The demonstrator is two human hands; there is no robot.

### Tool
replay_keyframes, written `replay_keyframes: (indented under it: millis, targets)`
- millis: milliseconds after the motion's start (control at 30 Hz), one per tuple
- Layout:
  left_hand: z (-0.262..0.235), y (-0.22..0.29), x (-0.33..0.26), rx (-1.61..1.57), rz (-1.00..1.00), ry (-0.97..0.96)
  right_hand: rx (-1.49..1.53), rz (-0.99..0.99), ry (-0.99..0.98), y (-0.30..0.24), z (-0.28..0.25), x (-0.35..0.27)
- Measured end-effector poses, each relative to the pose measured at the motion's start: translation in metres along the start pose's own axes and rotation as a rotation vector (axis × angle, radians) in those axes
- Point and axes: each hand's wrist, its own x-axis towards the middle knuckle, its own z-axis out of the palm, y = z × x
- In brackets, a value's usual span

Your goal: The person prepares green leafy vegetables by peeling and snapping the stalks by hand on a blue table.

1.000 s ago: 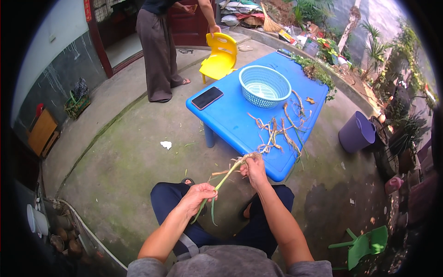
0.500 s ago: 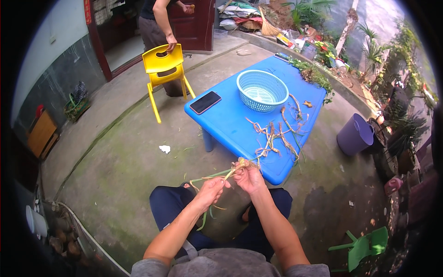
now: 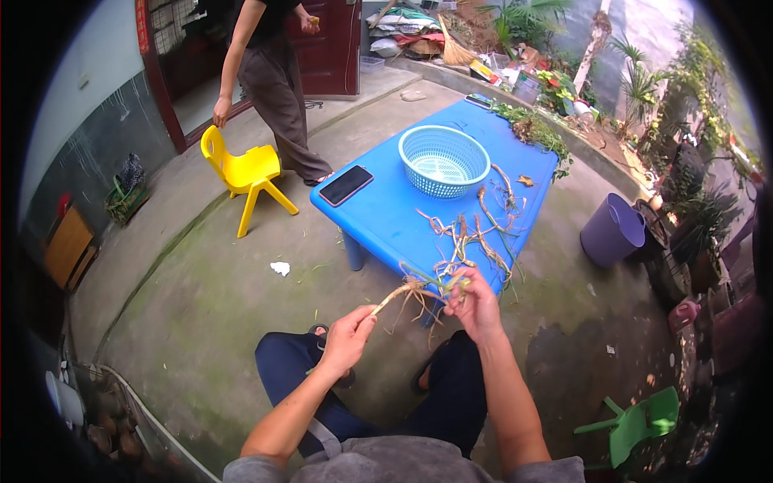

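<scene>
My left hand (image 3: 349, 338) is closed round the lower end of a pale plant stalk (image 3: 392, 299). A bunch of thin, stringy roots (image 3: 419, 299) spreads from the stalk's far end, above my knees and just before the table's near edge. To the right of those roots, my right hand (image 3: 475, 304) has its fingers pinched on a yellow-green plant piece (image 3: 457, 284). Whether that piece still joins the stalk I cannot tell. Several similar rooted stalks (image 3: 461, 235) lie loose on the blue table (image 3: 378, 221), beyond my right hand.
A light-blue plastic basket (image 3: 444, 161) and a phone (image 3: 346, 186) rest on the table, with leafy greens (image 3: 531, 129) at its far corner. Another person (image 3: 274, 88) stands by a yellow chair (image 3: 251, 167). A purple bucket (image 3: 613, 231) and a green chair (image 3: 644, 425) are at right.
My hands have drawn apart, the left one going left, the right one going right. The stalk's roots now hang in view between them. The other person has turned the yellow chair and shifted it left.
</scene>
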Motion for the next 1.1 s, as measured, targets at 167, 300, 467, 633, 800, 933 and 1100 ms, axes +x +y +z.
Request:
replay_keyframes:
  millis: [167, 300, 467, 633, 800, 933, 1100]
  targets:
    - [0.02, 0.026, 0.0, 0.428, 0.402, 0.166, -0.182, 0.154, -0.088, 0.045, 0.028, -0.015]
    - [0.026, 0.03, -0.002, 0.753, 0.582, 0.243, -0.231, 0.073, -0.126, 0.057, 0.025, -0.008]
    - [0.029, 0.023, 0.0, 0.805, 0.631, 0.294, -0.322, 0.049, -0.131, 0.062, 0.024, -0.004]
    - [0.032, 0.022, -0.001, 0.771, 0.589, 0.268, -0.266, 0.033, -0.083, 0.065, 0.024, -0.005]
    - [0.034, 0.007, 0.006, 0.27, 0.264, 0.108, -0.278, -0.014, -0.025, 0.078, 0.017, -0.002]
    - [0.035, 0.011, 0.007, 0.139, 0.001, 0.046, -0.705, -0.209, 0.147, 0.088, 0.019, 0.006]
    - [0.023, 0.033, -0.013, 0.154, -0.075, -0.008, -0.954, -0.299, 0.41, 0.07, -0.018, 0.028]
